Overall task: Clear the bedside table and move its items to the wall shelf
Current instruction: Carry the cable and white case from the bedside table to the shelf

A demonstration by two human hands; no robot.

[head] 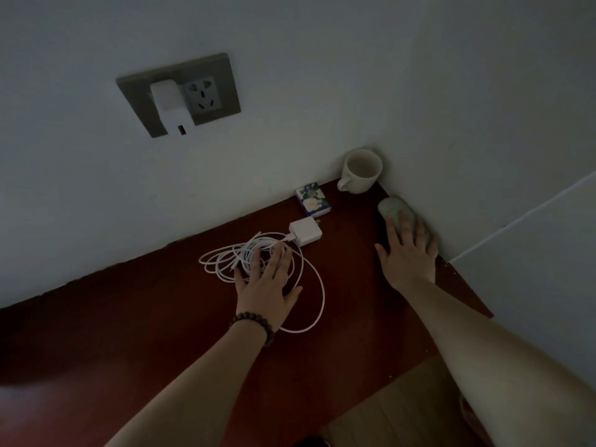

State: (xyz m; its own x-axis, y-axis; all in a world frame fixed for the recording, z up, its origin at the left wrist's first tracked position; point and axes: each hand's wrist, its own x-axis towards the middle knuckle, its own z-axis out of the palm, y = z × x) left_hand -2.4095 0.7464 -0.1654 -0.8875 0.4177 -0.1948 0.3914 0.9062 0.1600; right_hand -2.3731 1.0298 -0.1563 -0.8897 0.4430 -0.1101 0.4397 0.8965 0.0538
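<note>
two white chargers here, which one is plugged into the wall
The white charger sitting in the grey wall socket plate, above the table. The other charger lies loose on the red-brown tabletop, joined to the coiled white cable.

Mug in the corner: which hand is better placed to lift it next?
Right. The right hand lies on a pale object by the wall, just short of the mug. The left hand rests farther away on the white cable.
</note>
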